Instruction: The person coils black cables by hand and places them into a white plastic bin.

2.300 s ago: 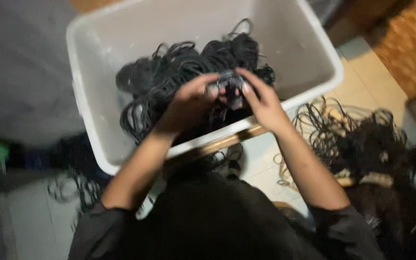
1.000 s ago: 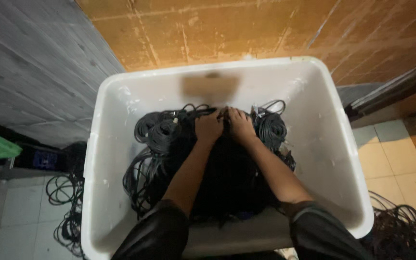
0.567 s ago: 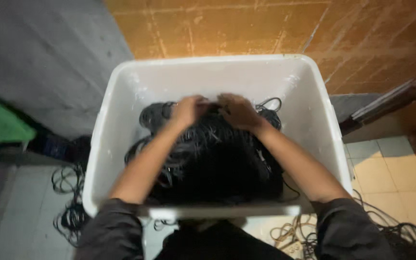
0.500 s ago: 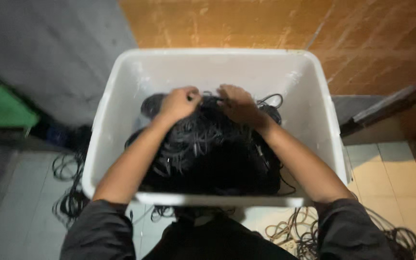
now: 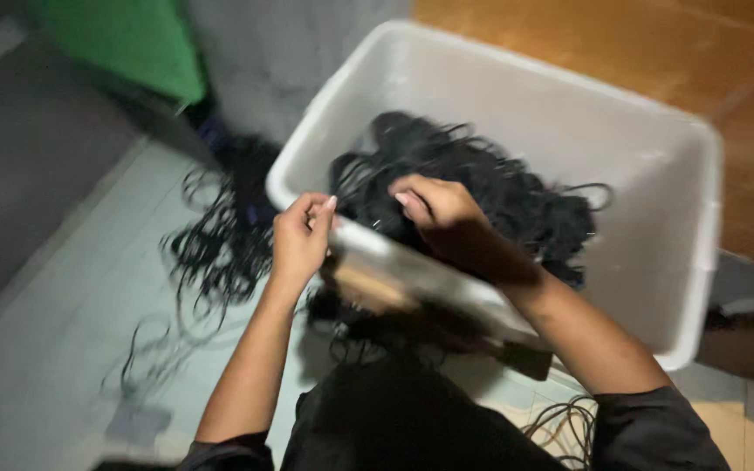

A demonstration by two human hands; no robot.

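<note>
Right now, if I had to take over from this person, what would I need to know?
Left hand: at the near rim of the white tub, fingers curled; whether it grips a cable is unclear.
Right hand: inside the tub, resting on the heap of black cables.
More black cables on the floor lie left of the tub.
Done: most of the cables sit in the tub.
Left: the loose ones on the floor, still outside.

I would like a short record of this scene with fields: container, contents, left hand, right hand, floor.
container: white plastic tub, tilted in view
contents: tangled black cables
left hand: at the tub's near rim, fingers curled, grip unclear
right hand: inside the tub, resting on the cables
floor: pale tiles with loose black cables lying left of the tub
background: green object, orange wall
</note>
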